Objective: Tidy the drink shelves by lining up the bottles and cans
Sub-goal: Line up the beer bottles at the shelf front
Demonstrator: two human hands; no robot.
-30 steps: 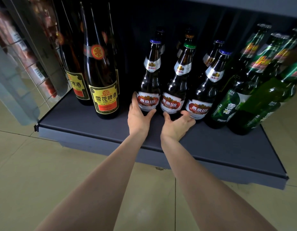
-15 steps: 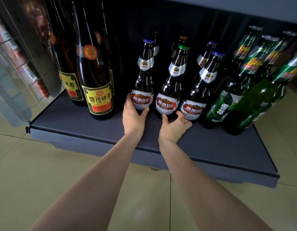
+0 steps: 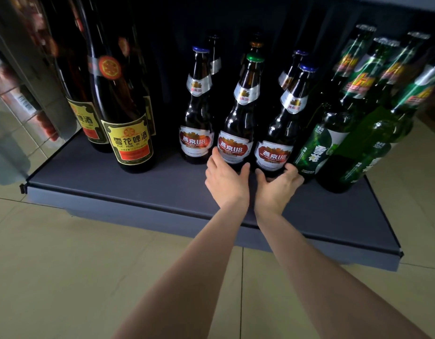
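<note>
On the dark grey shelf (image 3: 89, 187), I see my left hand (image 3: 226, 182) curled round the base of the green-capped brown glass beer bottle (image 3: 238, 133), thumb at its right. My right hand (image 3: 277, 187) grips the neighbouring blue-capped brown beer bottle (image 3: 280, 138), fingers wrapping its right side.

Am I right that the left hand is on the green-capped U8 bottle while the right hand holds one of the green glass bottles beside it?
Not quite. In the head view, the left hand is on the green-capped U8 bottle, but the right hand cups the blue-capped U8 bottle, not a green glass bottle.
</note>
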